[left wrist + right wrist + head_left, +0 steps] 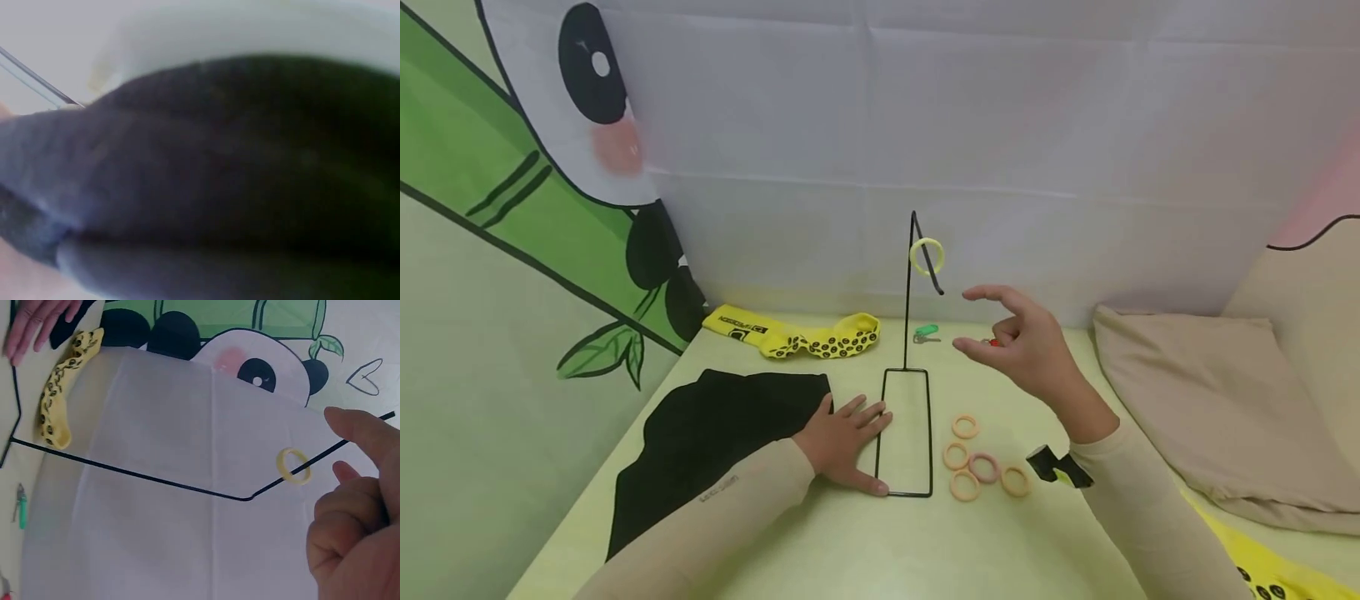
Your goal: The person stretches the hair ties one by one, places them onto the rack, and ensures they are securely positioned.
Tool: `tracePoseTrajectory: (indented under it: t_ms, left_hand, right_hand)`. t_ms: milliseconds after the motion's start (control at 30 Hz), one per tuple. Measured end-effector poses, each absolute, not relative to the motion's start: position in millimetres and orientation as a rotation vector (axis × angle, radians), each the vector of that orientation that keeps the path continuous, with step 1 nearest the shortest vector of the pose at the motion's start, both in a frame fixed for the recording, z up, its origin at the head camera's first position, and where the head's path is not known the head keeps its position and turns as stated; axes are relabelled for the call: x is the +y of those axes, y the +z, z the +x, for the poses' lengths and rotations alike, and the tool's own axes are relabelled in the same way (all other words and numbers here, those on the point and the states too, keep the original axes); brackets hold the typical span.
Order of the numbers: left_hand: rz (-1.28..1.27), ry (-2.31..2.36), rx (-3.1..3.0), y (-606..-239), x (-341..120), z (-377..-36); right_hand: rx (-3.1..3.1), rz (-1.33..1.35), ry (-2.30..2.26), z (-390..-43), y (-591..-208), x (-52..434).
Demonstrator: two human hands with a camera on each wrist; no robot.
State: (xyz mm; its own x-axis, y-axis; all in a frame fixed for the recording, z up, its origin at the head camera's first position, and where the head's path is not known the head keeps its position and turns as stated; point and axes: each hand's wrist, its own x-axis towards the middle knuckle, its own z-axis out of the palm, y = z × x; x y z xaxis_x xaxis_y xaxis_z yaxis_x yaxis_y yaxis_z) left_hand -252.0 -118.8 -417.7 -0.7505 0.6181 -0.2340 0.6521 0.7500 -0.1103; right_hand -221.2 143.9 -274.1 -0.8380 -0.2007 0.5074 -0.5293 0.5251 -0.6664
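— Where is the yellow ring point(927, 255)?

— It hangs on the slanted hook of the black wire stand point(907, 433), high above the counter point(850, 542).

— And the right hand point(1026, 346)?

— It is in the air, just beside the hook, below the ring. Its fingers point(988, 293) are loosely spread and hold nothing.

— The left hand point(842, 442)?

— It lies flat on the counter, its straight fingers touching the stand's base frame. Five more rings point(981, 465) lie right of the frame.

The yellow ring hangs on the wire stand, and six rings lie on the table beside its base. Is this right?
Not quite. The head view shows five rings on the table beside the base, not six. The yellow ring does hang on the wire stand.
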Motion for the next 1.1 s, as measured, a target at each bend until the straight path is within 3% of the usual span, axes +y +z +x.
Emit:
tracePoseTrajectory:
  t_ms: [300, 600, 1100]
  left_hand:
    - [1.015, -0.247, 2.773, -413.7, -119.0, -252.6]
    - [1.004, -0.227, 2.762, -413.2, -118.6, -251.7]
    - [1.012, -0.210, 2.768, -412.1, -118.9, -248.9]
  right_hand:
    - [-2.691, 0.492, 1.672, -251.7, -346.7, 174.2]
    - [-3.015, 0.315, 1.826, -270.1, -405.7, 190.1]
    - [-3.236, 0.047, 1.798, -273.0, -424.0, 179.1]
